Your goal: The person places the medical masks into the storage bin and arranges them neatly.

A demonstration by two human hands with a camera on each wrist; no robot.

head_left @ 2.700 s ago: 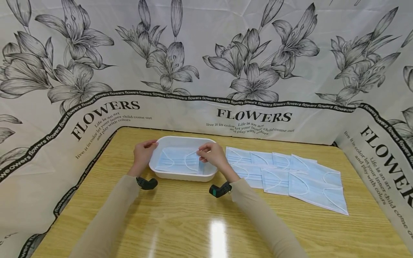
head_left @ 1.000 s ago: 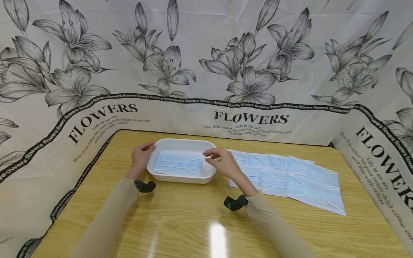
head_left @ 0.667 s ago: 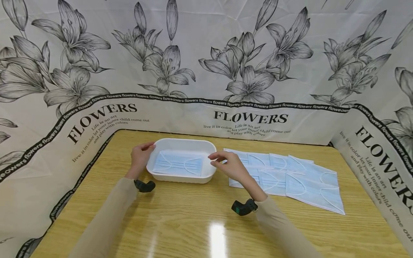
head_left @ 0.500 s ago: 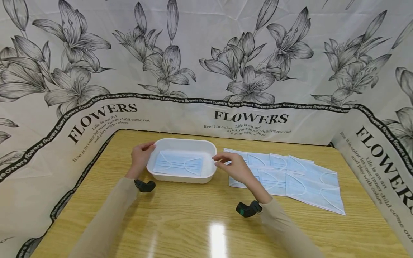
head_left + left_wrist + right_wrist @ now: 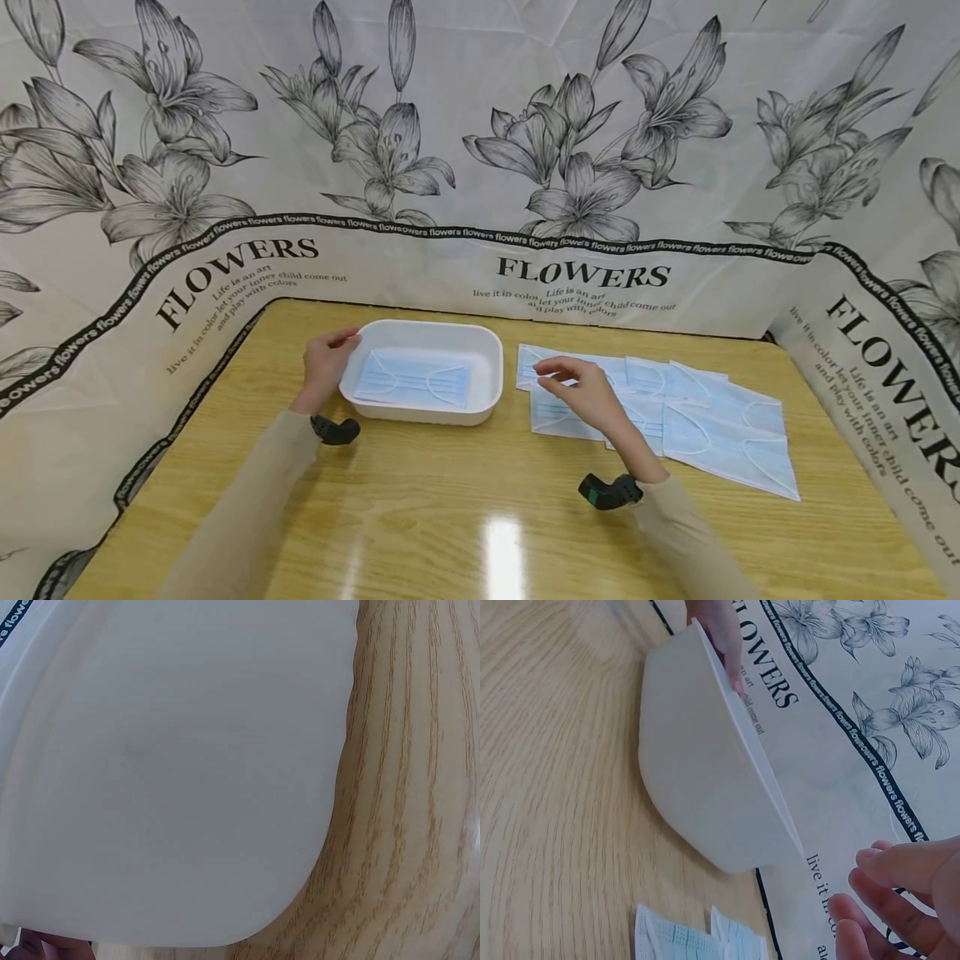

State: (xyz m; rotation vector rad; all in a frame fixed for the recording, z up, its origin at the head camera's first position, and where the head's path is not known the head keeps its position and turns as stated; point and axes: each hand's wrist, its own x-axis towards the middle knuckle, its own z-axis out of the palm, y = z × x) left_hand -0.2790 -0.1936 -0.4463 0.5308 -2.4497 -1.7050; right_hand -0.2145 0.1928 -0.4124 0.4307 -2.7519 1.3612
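A white plastic basin stands at the back left of the table, with a light blue face mask lying flat in it, ear loops on top. My left hand holds the basin's left rim between thumb and fingers; the left wrist view is mostly filled by the basin's outer wall. To the right of the basin, my right hand hovers above the spread face masks, its fingers loosely bent and nothing between them. In the right wrist view those fingers stand apart from the thumb.
The masks lie overlapped in two rough rows on the wooden table. A white cloth printed with flowers rises behind the table and along its sides. Black wrist cameras sit on both wrists.
My right hand has let go of the mask in the basin and moved right, past the basin's rim, to over the spread masks. My left hand stays at the left rim.
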